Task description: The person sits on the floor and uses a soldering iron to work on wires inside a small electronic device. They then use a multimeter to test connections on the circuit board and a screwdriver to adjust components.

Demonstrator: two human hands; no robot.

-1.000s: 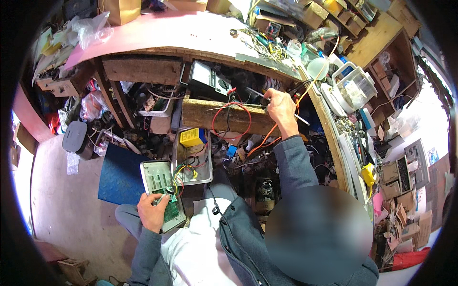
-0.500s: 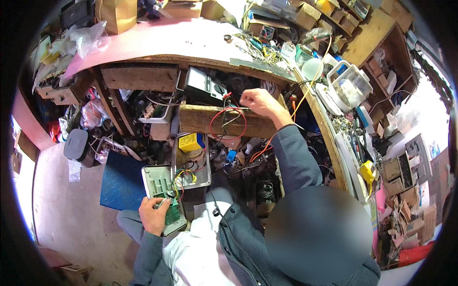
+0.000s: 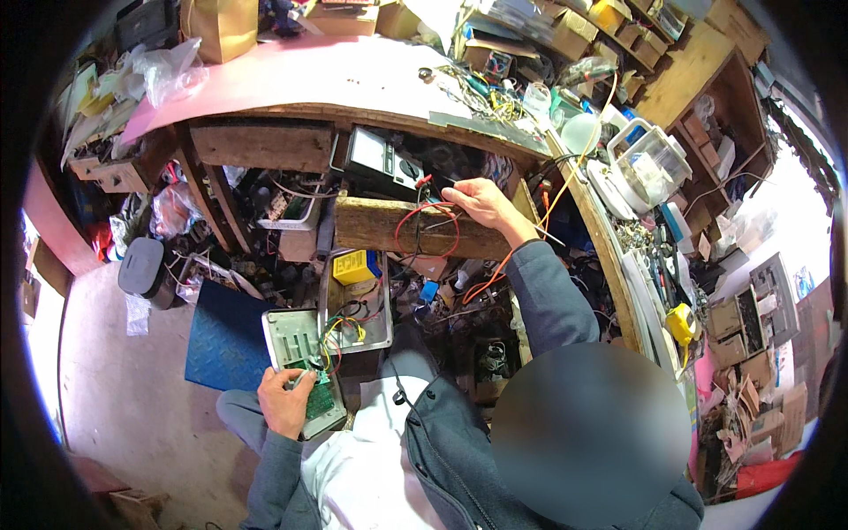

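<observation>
On the left, my left hand (image 3: 284, 404) grips the edge of a green circuit board (image 3: 319, 397) set in a pale open casing cover (image 3: 299, 332). Yellow, red and black wires run from it into a metal box (image 3: 356, 334) with a yellow and blue pack (image 3: 354, 267) inside. My right hand (image 3: 481, 203) is at the top edge of a worn wooden drawer front (image 3: 375, 223), fingertips pinched together; what they hold, if anything, is hidden. Close to these fingers lie a looped red test lead (image 3: 397, 237) and a multimeter (image 3: 382, 157) in the drawer.
A pink-topped workbench (image 3: 291, 75) spans the back, with loose tools and wires at its right end. Beside me on the right are a clear plastic container (image 3: 654, 163) and a yellow tape measure (image 3: 680, 321). A blue mat (image 3: 228, 334) leans at the left.
My right hand has come down slightly onto the drawer front, its fingers stretching further toward the left. My left hand stays in place on the circuit board.
</observation>
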